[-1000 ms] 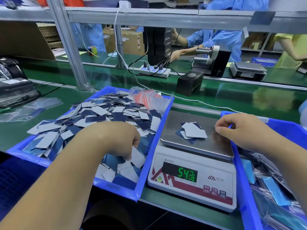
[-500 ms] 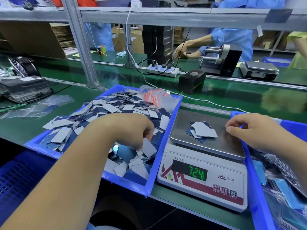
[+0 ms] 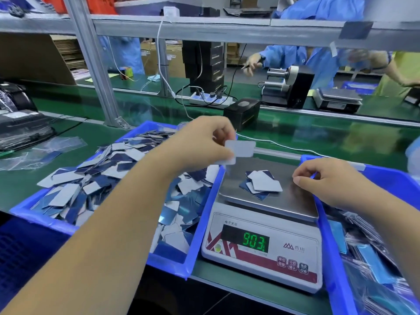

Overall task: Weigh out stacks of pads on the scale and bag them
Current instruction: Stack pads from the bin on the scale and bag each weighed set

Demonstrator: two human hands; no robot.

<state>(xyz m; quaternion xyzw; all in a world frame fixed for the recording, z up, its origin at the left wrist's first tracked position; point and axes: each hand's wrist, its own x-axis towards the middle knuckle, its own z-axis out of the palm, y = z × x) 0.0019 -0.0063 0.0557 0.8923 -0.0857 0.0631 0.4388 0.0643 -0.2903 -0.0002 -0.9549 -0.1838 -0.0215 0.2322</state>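
While our left hand (image 3: 204,144) pinches a few thin white rectangular pads (image 3: 241,150) above the silver-topped digital scale (image 3: 268,214), we're mid weigh-out; next we'd judge: drop them onto the sm. blue/white pad pile (image 3: 261,185) w/o scattering, check the green readout. Right hand (image 3: 327,180) loosely curled, holding nothing visible, at the platform's edge. Pads look flat, slippery.

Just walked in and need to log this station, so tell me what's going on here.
A person is weighing small white-and-blue rectangular pads. The left hand pinches a few white pads above the far left corner of the steel-topped white digital scale, beside the blue plastic bin of loose pads. A small stack of pads lies on the platform, and the green display reads about 903. The right hand, fingers curled, rests at the platform's right edge by the blue bin of bagged pads. Nothing from this batch is bagged yet.
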